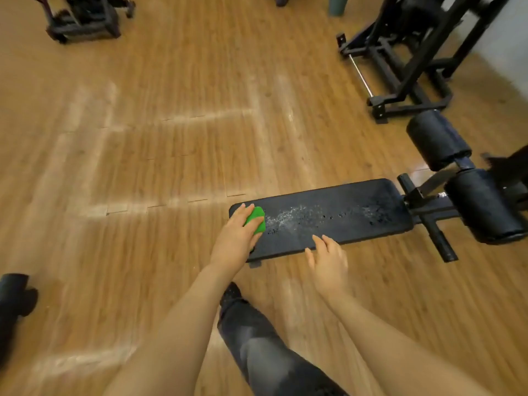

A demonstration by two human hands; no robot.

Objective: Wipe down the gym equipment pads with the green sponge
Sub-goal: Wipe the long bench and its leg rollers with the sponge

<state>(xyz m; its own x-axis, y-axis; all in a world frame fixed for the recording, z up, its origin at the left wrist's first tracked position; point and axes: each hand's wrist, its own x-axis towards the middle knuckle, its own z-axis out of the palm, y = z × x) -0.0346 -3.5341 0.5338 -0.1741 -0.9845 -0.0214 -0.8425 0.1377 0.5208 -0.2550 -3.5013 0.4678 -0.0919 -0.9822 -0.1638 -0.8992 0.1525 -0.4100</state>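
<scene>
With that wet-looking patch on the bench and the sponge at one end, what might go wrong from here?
1. The left hand holds the green sponge at the near end of the bench pad; the white droplets farther along may be missed.
2. A hard sweep might push liquid onto the wooden floor, likely making it slippery.
3. The two roller pads look unwiped and could be forgotten.

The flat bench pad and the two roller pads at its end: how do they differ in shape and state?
The flat bench pad is a long flat slab; the roller pads are thick cylinders. The bench pad carries white wet specks, with the green sponge under the left hand on it; nothing touches the roller pads. Both are black.
</scene>
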